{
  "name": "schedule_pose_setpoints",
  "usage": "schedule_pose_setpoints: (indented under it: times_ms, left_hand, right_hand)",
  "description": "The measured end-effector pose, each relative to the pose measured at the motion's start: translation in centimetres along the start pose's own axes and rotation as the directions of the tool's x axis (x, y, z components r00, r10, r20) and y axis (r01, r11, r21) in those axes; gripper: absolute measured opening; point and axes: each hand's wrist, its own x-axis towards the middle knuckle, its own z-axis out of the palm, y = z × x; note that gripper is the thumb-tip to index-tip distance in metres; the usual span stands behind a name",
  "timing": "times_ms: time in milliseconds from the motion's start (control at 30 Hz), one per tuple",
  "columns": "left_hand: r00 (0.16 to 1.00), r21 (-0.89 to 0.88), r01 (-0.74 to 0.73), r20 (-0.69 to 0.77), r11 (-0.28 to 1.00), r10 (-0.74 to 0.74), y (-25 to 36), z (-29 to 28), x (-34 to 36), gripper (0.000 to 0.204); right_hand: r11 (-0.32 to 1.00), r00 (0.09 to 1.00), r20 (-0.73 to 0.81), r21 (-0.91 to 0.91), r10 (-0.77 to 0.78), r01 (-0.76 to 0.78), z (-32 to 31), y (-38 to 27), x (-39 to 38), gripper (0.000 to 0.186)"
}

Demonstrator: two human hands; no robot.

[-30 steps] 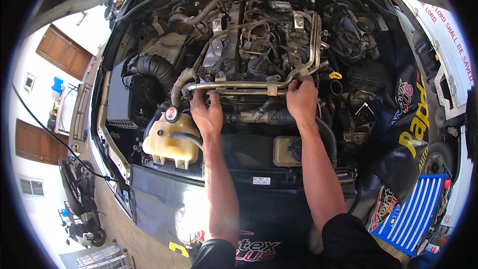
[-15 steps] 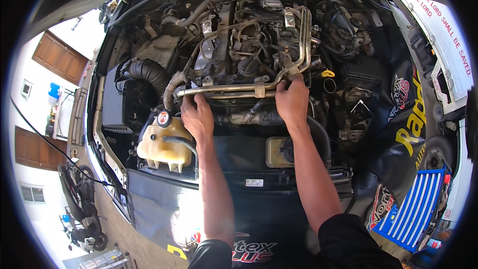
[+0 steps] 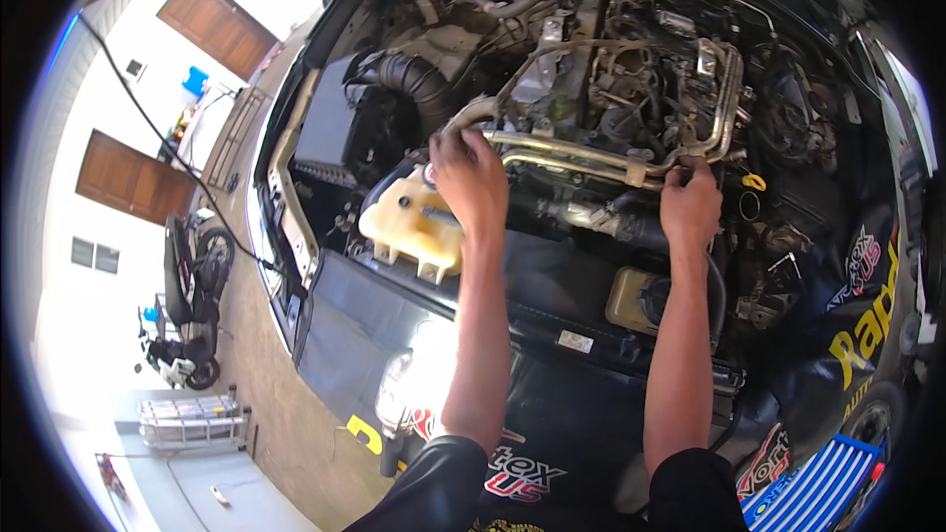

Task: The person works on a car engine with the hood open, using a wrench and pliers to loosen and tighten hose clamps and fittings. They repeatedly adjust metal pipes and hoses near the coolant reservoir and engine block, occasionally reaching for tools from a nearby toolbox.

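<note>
A pair of joined metal pipes (image 3: 576, 150) runs across the front of the engine (image 3: 601, 69), then bends back along its right side. My right hand (image 3: 692, 205) grips these pipes near the bend, beside a small bracket (image 3: 637, 169). At their left end my left hand (image 3: 471, 182) is closed on the lower part of a grey-brown rubber hose (image 3: 471, 116). The hose's lower end is hidden behind my fingers, so I cannot tell whether it meets the pipe. Just below my left hand sits a yellowed plastic coolant tank (image 3: 409, 227), its cap mostly covered.
A black ribbed intake duct (image 3: 414, 79) and air filter box (image 3: 330, 123) lie left. A second yellowed reservoir (image 3: 631, 300) is in front of my right forearm. Black protective covers (image 3: 572, 404) drape the car's front. A blue-and-white striped stand (image 3: 818, 488) is at lower right.
My left hand has shifted from the pipe's left end to the hose beside it. My right hand stays at the bend. The whole view has turned, moving the engine rightward.
</note>
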Motion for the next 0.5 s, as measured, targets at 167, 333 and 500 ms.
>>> schedule_pose_setpoints:
  times_ms: [167, 333, 500]
  left_hand:
    - [0.862, -0.129, -0.233, 0.432, 0.964, 0.266, -3.1, -4.3, 10.5, 0.021]
    - [0.446, -0.198, -0.374, 0.818, 0.906, 0.363, -7.0, -2.2, 11.6, 0.038]
    - [0.371, -0.184, -0.525, 0.829, 0.831, 0.417, -9.5, -1.6, 10.6, 0.061]
  right_hand:
    - [0.994, 0.997, -0.028, -0.088, -0.074, 0.071, 0.1, -1.3, -1.0, 0.020]
    - [0.845, 0.831, -0.333, 0.152, -0.445, 0.513, 0.0, -3.2, -1.5, 0.015]
    - [0.553, 0.566, -0.090, 0.136, -0.820, 0.822, 2.9, -9.3, -3.5, 0.019]
